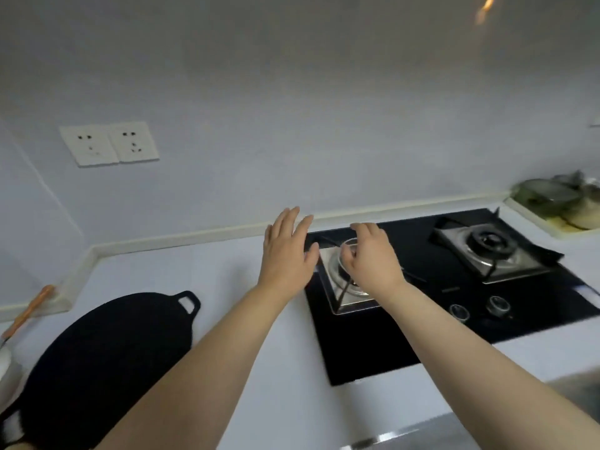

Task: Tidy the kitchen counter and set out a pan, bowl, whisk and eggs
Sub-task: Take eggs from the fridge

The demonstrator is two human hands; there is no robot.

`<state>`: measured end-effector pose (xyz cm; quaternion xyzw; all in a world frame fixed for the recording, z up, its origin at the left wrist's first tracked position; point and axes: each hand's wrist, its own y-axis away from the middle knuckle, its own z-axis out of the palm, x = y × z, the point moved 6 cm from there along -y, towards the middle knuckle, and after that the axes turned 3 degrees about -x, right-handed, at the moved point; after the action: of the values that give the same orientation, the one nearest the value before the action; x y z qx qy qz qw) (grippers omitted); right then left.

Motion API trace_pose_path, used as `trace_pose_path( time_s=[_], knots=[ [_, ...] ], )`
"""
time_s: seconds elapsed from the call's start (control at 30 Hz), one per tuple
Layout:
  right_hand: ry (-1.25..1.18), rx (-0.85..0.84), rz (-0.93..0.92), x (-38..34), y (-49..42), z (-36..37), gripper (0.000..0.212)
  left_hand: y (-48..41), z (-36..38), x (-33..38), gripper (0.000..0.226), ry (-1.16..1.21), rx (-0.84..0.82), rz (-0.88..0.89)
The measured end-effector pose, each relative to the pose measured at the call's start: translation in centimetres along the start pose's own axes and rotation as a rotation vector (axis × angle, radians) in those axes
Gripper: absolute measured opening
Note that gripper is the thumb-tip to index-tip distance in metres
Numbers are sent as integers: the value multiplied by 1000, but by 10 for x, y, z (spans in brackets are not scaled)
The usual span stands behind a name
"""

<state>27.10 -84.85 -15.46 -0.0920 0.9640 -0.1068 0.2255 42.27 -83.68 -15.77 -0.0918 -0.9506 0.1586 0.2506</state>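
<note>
A black flat pan with loop handles lies on the white counter at the near left. A small clear glass bowl is over the left burner of the black gas hob. My right hand grips the bowl from above, fingers curled round its rim, and hides most of it. Just left of the bowl, my left hand hovers with straight, spread fingers and holds nothing. I see no whisk and no eggs.
The hob's right burner is bare, with two knobs at its front. A tray with blurred dishes stands at the far right. An orange-handled utensil and a white object sit at the left edge. Wall sockets are above.
</note>
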Motion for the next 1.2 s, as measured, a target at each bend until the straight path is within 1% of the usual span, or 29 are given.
trace_pose_path(
  time_s=[0.1,0.13,0.2,0.33,0.43,0.53,0.6,0.77,0.97,1.2],
  knots=[
    [66,103,44,69,5,-59,48,-31,34,82,53,48,-16,103],
    [103,144,92,110,14,-92,49,-45,56,130,53,75,-42,160],
    [151,161,104,136,16,-114,50,-54,70,158,53,90,-57,199],
    [250,256,222,230,38,-188,51,-76,125,262,53,127,-108,343],
    [351,270,300,289,55,-231,53,-85,154,328,52,167,-115,439],
    [461,271,434,355,83,-274,49,-87,189,397,53,224,-145,498],
    [511,269,510,384,98,-296,48,-84,204,428,53,249,-172,518],
    [555,297,687,454,143,-340,49,-76,249,518,54,286,-254,656],
    [567,326,806,516,178,-371,51,-75,297,607,55,366,-333,777],
    [635,411,959,616,196,-438,50,-105,366,724,53,433,-385,935]
  ],
)
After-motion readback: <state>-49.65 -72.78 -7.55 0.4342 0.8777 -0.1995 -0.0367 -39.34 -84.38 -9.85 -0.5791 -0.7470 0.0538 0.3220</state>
